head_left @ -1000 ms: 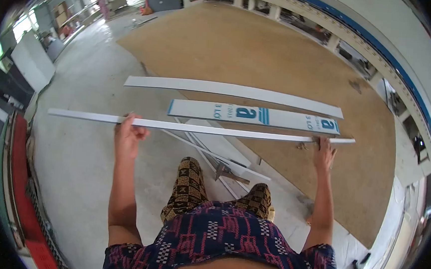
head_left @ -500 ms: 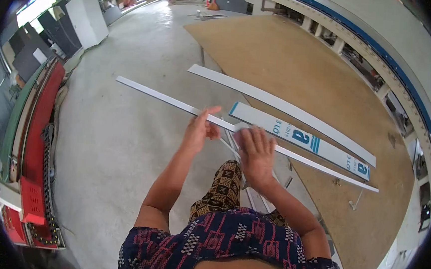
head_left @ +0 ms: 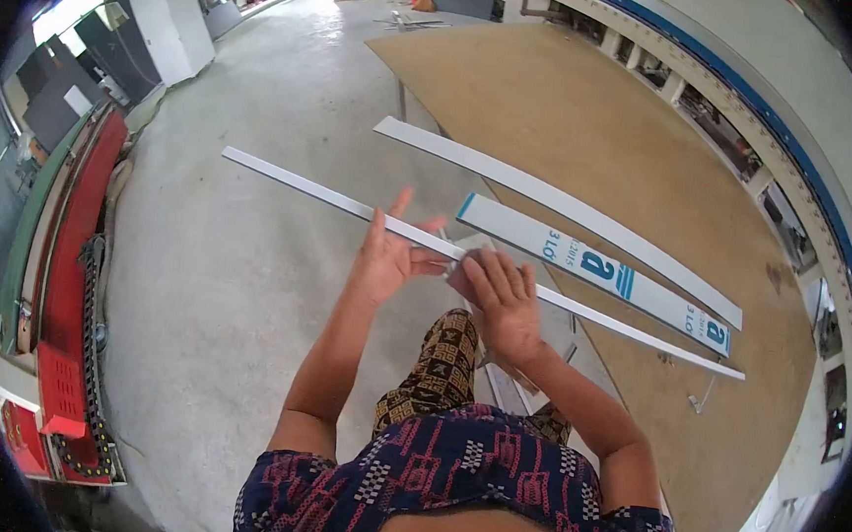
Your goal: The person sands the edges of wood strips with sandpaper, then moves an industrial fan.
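A long, narrow white strip [head_left: 299, 180] runs slantwise across the view in front of me. My left hand [head_left: 392, 259] supports it near the middle, thumb over the near side and fingers spread out behind and beneath. My right hand [head_left: 507, 306] presses a small brownish-grey pad [head_left: 465, 274] onto the strip just to the right; its fingers lie over the top. Beyond the hands lie a wider panel strip [head_left: 594, 268] with blue-green lettering and a long plain white strip [head_left: 549, 201].
A large brown board [head_left: 556, 97] on a raised support carries the strips' right ends. Behind it stands a long machine with a blue rail [head_left: 745, 86]. At left is a red and green machine [head_left: 82, 242] on the grey floor [head_left: 214, 330].
The white strip has shifted slightly left. My left hand's fingers have opened wider around it, and my right hand with the pad has moved a little left along it.
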Tool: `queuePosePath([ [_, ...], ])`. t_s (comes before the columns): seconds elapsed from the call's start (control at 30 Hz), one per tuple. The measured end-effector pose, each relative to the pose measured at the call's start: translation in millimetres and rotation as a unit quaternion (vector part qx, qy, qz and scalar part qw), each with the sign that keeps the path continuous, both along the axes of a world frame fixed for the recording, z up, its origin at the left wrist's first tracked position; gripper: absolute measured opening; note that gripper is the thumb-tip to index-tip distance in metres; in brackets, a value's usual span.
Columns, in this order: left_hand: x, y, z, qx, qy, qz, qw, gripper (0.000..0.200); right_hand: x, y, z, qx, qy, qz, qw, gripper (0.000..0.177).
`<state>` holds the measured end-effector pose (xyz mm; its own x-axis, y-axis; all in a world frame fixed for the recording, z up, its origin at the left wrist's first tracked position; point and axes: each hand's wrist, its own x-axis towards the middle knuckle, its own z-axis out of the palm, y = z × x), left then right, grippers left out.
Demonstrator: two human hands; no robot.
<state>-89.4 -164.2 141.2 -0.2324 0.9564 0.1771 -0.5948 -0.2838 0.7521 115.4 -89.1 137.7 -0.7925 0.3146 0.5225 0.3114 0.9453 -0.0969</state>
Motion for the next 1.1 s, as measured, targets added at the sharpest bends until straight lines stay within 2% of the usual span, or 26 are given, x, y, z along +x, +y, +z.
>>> queuePosePath([
  [0.2,-6,6,4,-0.007,0.020,0.011,1.000,0.069,115,41,-44,0.036,0.006,-0.098,0.995,0.057],
  [0.4,2,11,19,-0.017,0.040,0.031,0.999,0.068,233,77,-72,-0.007,-0.002,-0.238,0.971,0.049],
  [0.57,2,14,24,0.015,0.028,0.018,0.999,0.064,311,110,-98,-0.060,0.070,-0.384,0.919,0.040],
  [0.7,18,12,38,0.022,-0.002,0.055,0.998,0.054,294,115,-102,-0.048,0.109,-0.533,0.838,0.041],
  [0.73,21,12,39,0.015,0.005,0.073,0.997,0.052,291,119,-113,-0.033,0.116,-0.465,0.877,0.048],
  [0.8,26,11,40,0.002,0.018,0.110,0.994,0.049,238,94,-79,-0.046,0.046,-0.407,0.911,0.053],
  [0.87,23,8,38,0.005,0.037,0.101,0.994,0.047,195,66,-64,-0.020,0.020,-0.325,0.945,0.053],
  [0.97,20,0,39,0.010,0.065,0.119,0.991,0.043,173,38,-33,-0.087,0.113,-0.247,0.959,0.051],
  [1.1,9,-12,38,0.020,0.090,0.143,0.985,0.041,232,75,-64,-0.075,0.062,-0.285,0.953,0.047],
])
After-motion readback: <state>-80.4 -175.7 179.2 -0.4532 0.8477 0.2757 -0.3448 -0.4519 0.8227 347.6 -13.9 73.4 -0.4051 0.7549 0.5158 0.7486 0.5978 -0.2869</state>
